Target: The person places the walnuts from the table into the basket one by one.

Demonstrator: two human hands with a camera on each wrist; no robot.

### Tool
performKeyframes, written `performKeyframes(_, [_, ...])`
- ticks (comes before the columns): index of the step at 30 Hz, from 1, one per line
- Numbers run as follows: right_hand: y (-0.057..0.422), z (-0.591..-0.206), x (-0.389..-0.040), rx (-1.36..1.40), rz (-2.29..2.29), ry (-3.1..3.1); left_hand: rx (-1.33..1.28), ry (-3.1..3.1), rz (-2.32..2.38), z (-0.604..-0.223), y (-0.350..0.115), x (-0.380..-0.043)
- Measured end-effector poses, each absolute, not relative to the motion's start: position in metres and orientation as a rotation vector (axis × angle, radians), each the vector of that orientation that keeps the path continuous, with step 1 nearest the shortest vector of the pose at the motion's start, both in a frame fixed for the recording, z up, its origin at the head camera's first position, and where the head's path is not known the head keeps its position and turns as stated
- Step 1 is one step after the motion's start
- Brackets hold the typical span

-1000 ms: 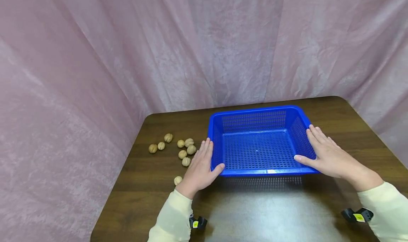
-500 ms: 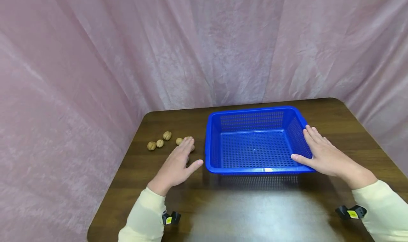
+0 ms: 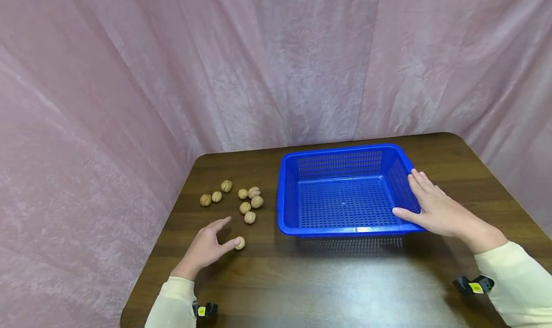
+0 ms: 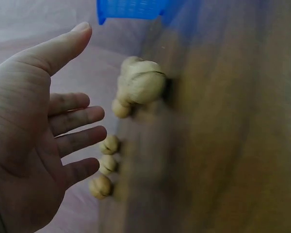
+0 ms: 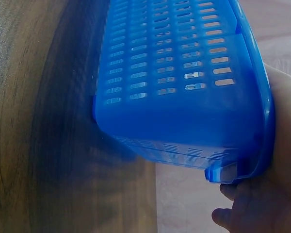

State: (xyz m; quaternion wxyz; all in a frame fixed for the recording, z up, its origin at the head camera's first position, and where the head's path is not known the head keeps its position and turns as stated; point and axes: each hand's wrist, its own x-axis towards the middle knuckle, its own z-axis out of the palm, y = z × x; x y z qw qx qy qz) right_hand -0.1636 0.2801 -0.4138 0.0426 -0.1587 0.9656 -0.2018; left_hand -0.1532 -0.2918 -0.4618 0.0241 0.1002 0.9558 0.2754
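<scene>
We see a pink curtain (image 3: 241, 64) of crushed, velvety fabric hanging in folds behind the surface (image 3: 327, 289), brown and wood-grained with rounded corners. Toward its far side stands the blue basket (image 3: 340, 231), rectangular plastic with slotted walls and a smooth rim. The right hand (image 3: 440, 210) rests straight-fingered on its right rim; the left hand (image 3: 203, 249) is open and holds nothing. Black wrist devices (image 3: 463, 286) bear yellow labels (image 3: 476, 287) too small for us to read. Nine round, ridged tan walnuts (image 3: 257, 202) lie left, the nearest just by the left thumb.
</scene>
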Motion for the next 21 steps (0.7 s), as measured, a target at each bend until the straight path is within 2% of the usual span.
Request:
performKeyframes(10, [0.280, -0.415, -0.162, -0.471, -0.639, 2.940, 0.342, 2.969, 0.917, -0.488, -0.297, -0.160])
performKeyframes(21, [0.281, -0.414, -0.164, -0.480, -0.639, 2.938, 0.377, 2.982, 0.901, -0.495, -0.297, -0.163])
